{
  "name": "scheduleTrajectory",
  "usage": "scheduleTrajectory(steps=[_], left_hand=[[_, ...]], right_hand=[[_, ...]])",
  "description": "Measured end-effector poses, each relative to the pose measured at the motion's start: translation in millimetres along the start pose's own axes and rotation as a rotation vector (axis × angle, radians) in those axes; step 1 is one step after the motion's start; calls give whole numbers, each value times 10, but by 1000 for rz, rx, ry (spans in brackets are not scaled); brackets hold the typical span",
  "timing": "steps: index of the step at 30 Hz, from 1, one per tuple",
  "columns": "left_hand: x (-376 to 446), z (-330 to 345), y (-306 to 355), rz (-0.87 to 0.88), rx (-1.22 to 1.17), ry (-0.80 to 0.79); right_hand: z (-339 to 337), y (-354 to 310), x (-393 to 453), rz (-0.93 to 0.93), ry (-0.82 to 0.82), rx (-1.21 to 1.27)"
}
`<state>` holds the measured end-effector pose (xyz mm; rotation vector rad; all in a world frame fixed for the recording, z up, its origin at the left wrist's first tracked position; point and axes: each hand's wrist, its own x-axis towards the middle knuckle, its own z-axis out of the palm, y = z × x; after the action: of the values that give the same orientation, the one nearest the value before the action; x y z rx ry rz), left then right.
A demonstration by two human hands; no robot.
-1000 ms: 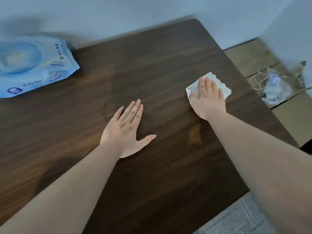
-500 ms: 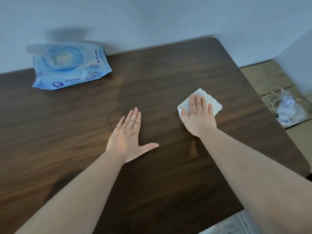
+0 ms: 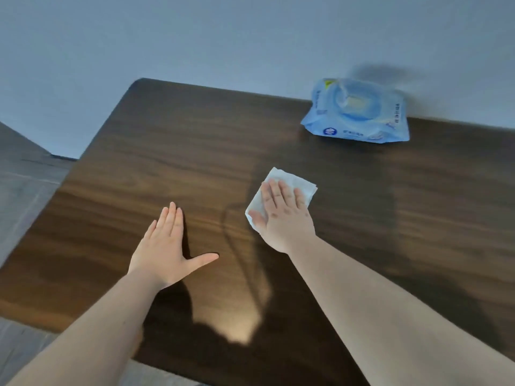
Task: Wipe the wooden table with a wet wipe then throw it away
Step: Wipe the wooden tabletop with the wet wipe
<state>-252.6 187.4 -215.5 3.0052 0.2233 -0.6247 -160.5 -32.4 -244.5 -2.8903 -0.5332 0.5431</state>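
- A folded white wet wipe (image 3: 289, 188) is being pressed flat on the dark wooden table (image 3: 167, 151) by the right hand (image 3: 284, 218).
- The left hand (image 3: 167, 252) is being rested flat, fingers spread wide, holding nothing.

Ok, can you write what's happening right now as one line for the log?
phase: wiping | right hand: flat on wet wipe | left hand: flat on wooden table, empty | wipes pack: far edge, by wall
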Motion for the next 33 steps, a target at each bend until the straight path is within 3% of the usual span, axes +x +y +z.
scheduleTrajectory(steps=[4,9,16,24,29,33], left_hand=[[-114,112,-471,-80,-63,30],[-139,167,-575,-191,-125,75],[-119,209,-612,-203,-243,95],[-155,173,-593,-192,-184,108],[-181,153,-441,-61,-92,116],[-216,113,96,70,-55,129]], right_hand=[[78,-901,372,-139,-10,-13],[177,-1704,725,-242,14,-20],[253,-2342,1113,-338,-2,-32],[253,-2092,970,-268,38,-11],[205,-1312,505,-135,43,-17],[188,-528,-73,18,52,7]])
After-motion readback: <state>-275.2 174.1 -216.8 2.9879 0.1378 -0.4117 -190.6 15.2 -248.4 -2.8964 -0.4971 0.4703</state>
